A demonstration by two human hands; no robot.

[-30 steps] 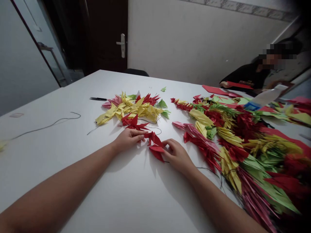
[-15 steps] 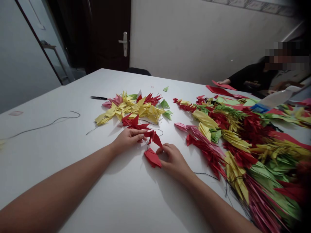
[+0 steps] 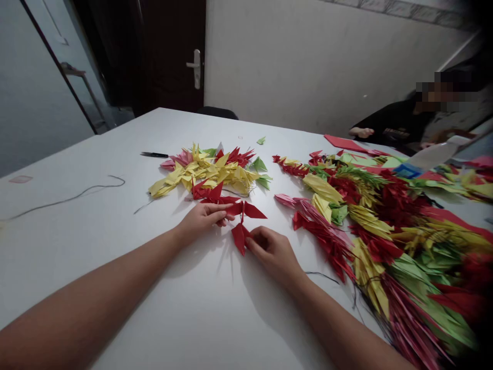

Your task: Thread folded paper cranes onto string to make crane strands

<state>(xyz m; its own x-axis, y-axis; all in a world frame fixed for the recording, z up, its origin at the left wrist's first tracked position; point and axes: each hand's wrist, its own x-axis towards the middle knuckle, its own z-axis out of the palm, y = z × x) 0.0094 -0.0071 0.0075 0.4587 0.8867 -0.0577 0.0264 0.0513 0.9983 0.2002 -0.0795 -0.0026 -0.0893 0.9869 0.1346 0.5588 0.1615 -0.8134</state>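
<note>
Between my hands are two red folded paper cranes, one above the other. My left hand (image 3: 208, 218) pinches the wing of the upper red paper crane (image 3: 254, 210). The fingertips of my right hand (image 3: 271, 252) are closed on the edge of the lower red paper crane (image 3: 240, 239), which hangs just beneath the upper one, tilted over the table. Right behind my left hand lies another red crane (image 3: 213, 193), at the front of a heap of yellow folded paper cranes (image 3: 208, 172) with some red, pink and green ones.
Strings of folded paper (image 3: 370, 221) in red, yellow, green and pink cover the table's right side. A plastic bottle (image 3: 431, 156) leans there. Scissors (image 3: 154, 154) and a dark thread (image 3: 77, 196) lie at left. Another person (image 3: 393, 121) sits at far right.
The lower crane has been turned and brought up against the upper one, whose wings now spread level. At far right, the other person's hand has let go of a red sheet.
</note>
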